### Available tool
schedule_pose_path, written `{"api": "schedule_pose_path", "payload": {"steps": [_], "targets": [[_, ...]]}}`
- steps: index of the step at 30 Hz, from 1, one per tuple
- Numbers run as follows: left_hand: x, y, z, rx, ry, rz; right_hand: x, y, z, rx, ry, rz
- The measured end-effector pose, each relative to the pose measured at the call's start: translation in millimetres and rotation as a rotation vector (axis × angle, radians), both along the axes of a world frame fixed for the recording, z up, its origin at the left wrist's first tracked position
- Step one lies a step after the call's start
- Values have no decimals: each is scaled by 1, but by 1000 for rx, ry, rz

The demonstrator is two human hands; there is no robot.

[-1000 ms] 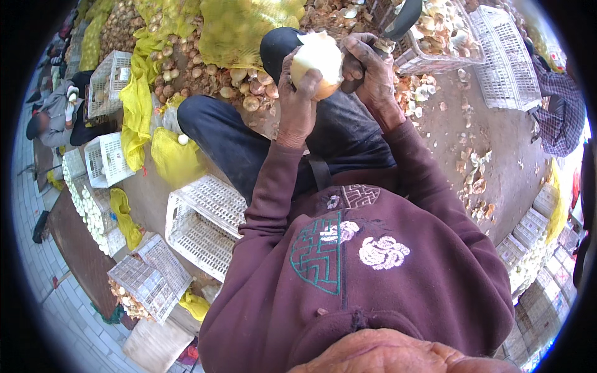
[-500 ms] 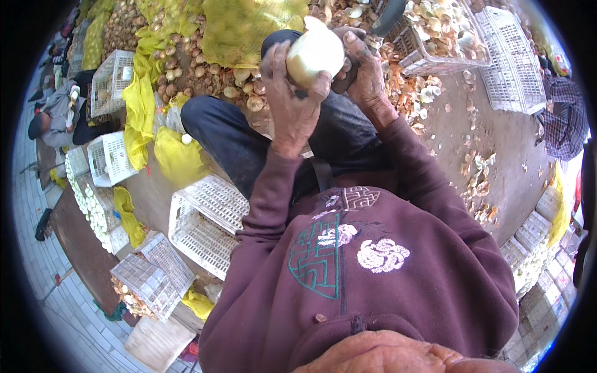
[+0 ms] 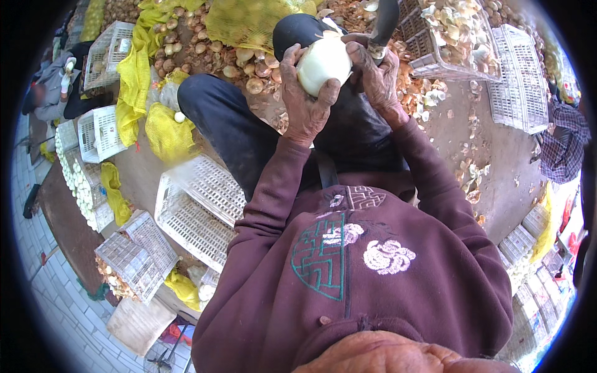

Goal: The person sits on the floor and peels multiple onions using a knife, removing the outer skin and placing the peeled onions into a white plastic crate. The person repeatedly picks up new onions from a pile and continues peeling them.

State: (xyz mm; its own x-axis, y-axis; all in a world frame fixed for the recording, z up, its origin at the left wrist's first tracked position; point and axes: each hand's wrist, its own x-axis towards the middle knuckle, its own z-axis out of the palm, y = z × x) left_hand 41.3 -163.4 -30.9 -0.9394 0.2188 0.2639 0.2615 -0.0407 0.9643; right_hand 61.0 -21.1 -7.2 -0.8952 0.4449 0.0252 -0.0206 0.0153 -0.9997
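Observation:
A large white peeled onion (image 3: 324,67) sits in my left hand (image 3: 303,110), whose fingers and thumb wrap round its left and lower side. Loose pale skin sticks up from the onion's top. My right hand (image 3: 380,87) is closed round the handle of a knife with a dark, curved blade (image 3: 387,23) pointing up and away. The thumb of that hand presses at the onion's right side; most of the handle is hidden by the fingers. Both hands are above my knees, over dark trousers (image 3: 230,124).
Unpeeled onions (image 3: 254,86) lie beyond my left knee beside a yellow mesh sack (image 3: 239,25). A crate (image 3: 429,67) full of skins stands at the far right, next to a white crate (image 3: 519,81). Another white crate (image 3: 199,205) is at my left. A co-worker (image 3: 56,93) sits far left.
The onion and both hands have shifted slightly right and lower in view. The knife blade has turned more upright, and a strip of skin now shows at the onion's top.

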Motion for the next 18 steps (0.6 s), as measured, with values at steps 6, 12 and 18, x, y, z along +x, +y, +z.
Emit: {"api": "schedule_pose_path", "payload": {"steps": [6, 12, 18], "targets": [[-13, -1, 20, -310, 344, -14, 6, 22, 17, -89, -119, 212], [-19, 3, 19, -363, 411, 33, 4, 27, 5, 12, -60, 197], [-16, 4, 12, -476, 450, 110, -1, 20, 17, -14, -100, 167]]}}
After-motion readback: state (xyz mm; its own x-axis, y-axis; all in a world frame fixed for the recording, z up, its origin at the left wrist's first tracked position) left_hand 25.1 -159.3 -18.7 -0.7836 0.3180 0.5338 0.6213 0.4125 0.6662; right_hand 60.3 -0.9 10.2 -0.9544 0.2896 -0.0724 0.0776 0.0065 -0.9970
